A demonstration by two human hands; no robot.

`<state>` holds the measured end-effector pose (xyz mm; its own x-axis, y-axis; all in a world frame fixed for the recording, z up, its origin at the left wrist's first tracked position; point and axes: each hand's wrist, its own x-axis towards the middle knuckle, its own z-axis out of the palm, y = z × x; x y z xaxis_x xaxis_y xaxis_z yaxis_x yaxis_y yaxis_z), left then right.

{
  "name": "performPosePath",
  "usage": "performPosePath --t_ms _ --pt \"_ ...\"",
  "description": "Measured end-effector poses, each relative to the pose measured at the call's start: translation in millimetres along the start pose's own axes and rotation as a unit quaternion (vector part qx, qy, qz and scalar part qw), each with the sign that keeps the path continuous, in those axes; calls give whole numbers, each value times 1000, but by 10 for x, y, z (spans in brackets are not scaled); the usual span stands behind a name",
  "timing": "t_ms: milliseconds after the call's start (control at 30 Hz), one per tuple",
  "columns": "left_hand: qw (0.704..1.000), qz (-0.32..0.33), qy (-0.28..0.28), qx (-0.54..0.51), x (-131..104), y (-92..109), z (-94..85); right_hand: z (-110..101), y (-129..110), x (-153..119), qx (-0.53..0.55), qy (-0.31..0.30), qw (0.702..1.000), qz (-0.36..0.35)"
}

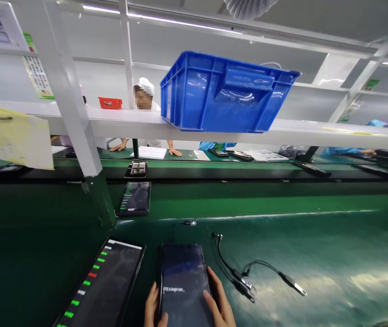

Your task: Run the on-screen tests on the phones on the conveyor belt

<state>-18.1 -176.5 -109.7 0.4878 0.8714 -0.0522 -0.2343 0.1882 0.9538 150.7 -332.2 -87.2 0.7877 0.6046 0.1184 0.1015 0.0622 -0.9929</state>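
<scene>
Between my two hands is a dark tablet point(185, 272), its screen reading "OTG is begin test...". My left hand point(153, 306) grips its left edge, thumb at the front. Along the right edge, my right hand point(219, 302) closes on it with the thumb over the screen. Left of it lies another tablet point(108, 284) with green and red labels down its screen. To the right are black adapter cables point(233, 268) and a short cable with a metal plug point(282, 274). A small connector point(189, 223) sits just beyond the held tablet's top edge.
A blue bin point(228, 95) stands on the white shelf point(129, 120) overhead, near a small red tray point(110, 103). Further back are a tablet point(135, 198) and an opened device point(137, 169). A post point(74, 100) rises at left. Across the line, a person's hand point(175, 151) rests on the bench.
</scene>
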Motion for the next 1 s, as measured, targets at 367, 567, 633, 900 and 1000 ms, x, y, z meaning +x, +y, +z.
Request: performPosePath --t_ms 367,567,633,900,1000 --pt "999 -26 6 -37 18 173 103 28 -294 -27 -11 -24 999 28" --pt "999 -25 -4 -27 -69 321 137 56 -445 -56 -8 -5 998 54" --pt "999 -35 -1 -27 -97 343 154 70 -488 -60 -5 1 998 64" --pt "999 -31 -14 -43 -158 434 179 106 -525 -54 9 9 997 76" --pt "998 -22 -25 -45 -168 446 178 106 -526 -57 2 8 997 79"
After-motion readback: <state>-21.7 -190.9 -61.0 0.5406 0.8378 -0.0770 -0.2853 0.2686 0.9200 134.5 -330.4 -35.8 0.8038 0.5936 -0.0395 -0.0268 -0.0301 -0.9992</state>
